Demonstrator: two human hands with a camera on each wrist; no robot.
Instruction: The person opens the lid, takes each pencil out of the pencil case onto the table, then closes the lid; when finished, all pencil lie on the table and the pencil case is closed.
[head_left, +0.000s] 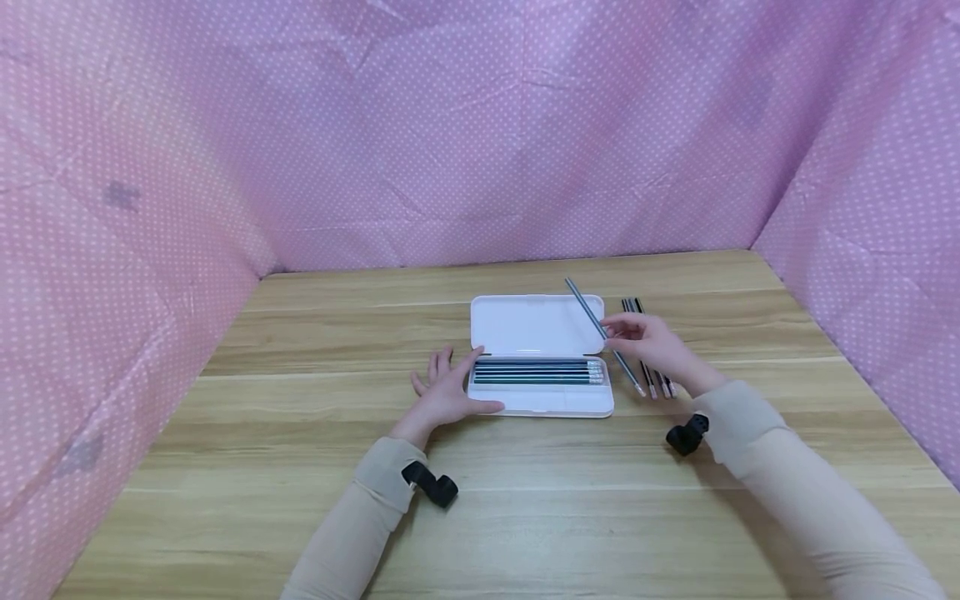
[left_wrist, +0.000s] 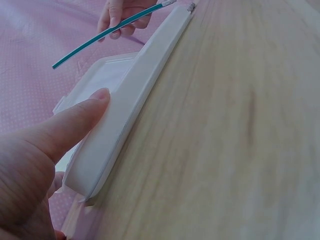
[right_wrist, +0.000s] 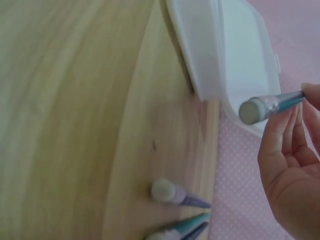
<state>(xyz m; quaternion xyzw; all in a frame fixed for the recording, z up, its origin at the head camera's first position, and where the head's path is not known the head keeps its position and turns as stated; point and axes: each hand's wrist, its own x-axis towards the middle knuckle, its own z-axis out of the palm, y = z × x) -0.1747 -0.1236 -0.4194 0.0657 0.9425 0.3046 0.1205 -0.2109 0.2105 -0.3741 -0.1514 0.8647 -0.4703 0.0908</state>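
A white pencil case lies on the table with its lid folded back. Several dark pencils lie side by side in its rear part, eraser ends to the right. My left hand holds the case's left end, thumb on the front wall and index finger at the back corner; its other fingers are spread. A single pencil slants over the right side of the case, pinched between the thumb and fingers of my right hand. In the left wrist view this pencil looks teal.
Several loose pencils lie on the wooden table to the right of the case, partly behind my right hand. Pink dotted cloth hangs along the table's back and sides.
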